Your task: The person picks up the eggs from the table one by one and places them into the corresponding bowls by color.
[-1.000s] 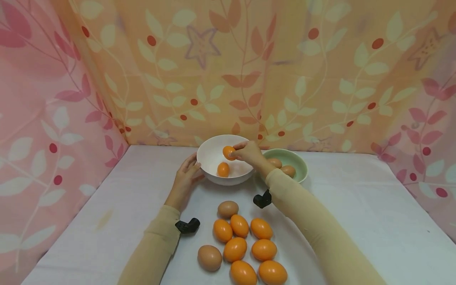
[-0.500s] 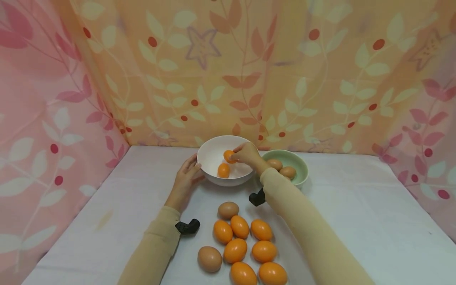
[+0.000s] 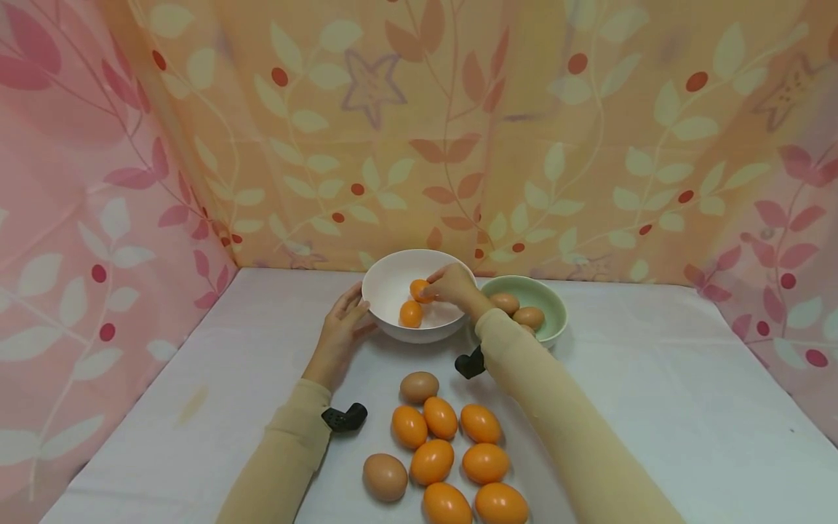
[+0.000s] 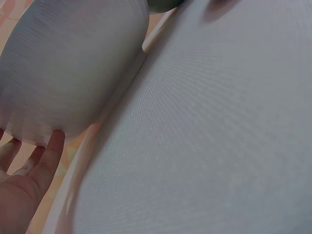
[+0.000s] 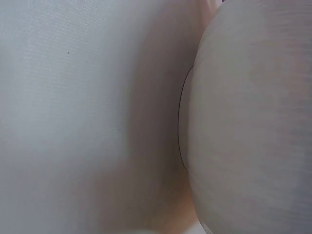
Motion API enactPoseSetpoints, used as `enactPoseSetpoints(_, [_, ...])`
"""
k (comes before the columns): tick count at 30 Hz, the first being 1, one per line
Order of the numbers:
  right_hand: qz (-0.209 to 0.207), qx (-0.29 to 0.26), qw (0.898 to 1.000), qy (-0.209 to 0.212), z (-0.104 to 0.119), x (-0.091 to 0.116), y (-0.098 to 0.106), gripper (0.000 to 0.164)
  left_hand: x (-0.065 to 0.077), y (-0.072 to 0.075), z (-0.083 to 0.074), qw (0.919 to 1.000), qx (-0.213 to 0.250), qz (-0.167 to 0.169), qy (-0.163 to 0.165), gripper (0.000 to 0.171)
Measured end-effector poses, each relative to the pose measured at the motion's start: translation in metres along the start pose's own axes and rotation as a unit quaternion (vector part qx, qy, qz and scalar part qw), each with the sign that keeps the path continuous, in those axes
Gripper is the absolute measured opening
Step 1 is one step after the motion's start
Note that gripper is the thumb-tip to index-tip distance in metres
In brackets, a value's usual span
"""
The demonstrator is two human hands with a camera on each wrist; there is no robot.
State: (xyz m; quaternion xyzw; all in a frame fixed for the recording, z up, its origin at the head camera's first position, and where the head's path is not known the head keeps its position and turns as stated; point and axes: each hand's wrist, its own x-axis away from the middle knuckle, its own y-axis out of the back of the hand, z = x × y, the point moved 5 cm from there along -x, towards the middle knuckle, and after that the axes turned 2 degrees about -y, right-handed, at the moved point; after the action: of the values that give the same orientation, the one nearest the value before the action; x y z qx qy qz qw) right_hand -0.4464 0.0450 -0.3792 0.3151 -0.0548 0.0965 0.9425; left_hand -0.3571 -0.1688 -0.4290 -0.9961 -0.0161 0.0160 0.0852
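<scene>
A white bowl (image 3: 386, 287) stands at the back of the table. My left hand (image 3: 342, 320) rests against its left side, thumb near the rim; in the left wrist view the fingers (image 4: 51, 156) touch the outer wall with their tips. Over the bowl's right rim reaches my right hand (image 3: 455, 286), pinching an orange egg (image 3: 419, 290) low inside. A second orange egg (image 3: 411, 314) lies in the bowl just in front of it. The right wrist view shows only the bowl's outer wall (image 5: 253, 117) and the cloth; the right hand's fingers are out of that view.
Right of the white bowl, partly behind my right forearm, is a green bowl (image 3: 555, 309) holding brown eggs (image 3: 528, 316). Several orange eggs (image 3: 485, 463) lie in front between my arms, with a brown egg (image 3: 420, 386) behind them and another brown egg (image 3: 385, 477) at their left.
My right hand has lowered the orange egg deeper into the white bowl, close to the other one. The left hand has stayed at the bowl's side.
</scene>
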Motion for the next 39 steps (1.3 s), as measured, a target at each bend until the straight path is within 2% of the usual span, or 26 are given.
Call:
enactPoseSetpoints(12, [0.015, 0.02, 1.0, 0.0, 0.002, 0.002, -0.004, 0.035, 0.001, 0.0, 0.0, 1.0, -0.006, -0.003, -0.005, 0.051])
enactPoseSetpoints(21, [0.039, 0.047, 0.998, -0.018, 0.0, 0.003, -0.007, 0.033, -0.001, 0.0, 0.004, 1.0, -0.001, 0.001, 0.003, 0.053])
enactPoseSetpoints(28, [0.019, 0.06, 0.998, 0.021, 0.006, 0.01, -0.006, 0.039, 0.0, 0.0, 0.003, 1.0, -0.005, -0.002, 0.003, 0.052])
enactPoseSetpoints(32, [0.002, 0.024, 0.999, 0.042, 0.014, 0.023, -0.002, 0.045, 0.001, 0.0, 0.003, 0.9999, -0.009, -0.004, 0.006, 0.052])
enactPoseSetpoints(35, [0.002, -0.034, 0.998, 0.057, 0.02, 0.035, 0.004, 0.046, 0.001, 0.0, 0.003, 0.9999, -0.013, -0.003, 0.005, 0.052])
enactPoseSetpoints(39, [0.017, -0.087, 0.994, 0.069, 0.024, 0.054, 0.014, 0.045, -0.001, 0.0, 0.002, 0.9998, -0.018, -0.001, 0.003, 0.052])
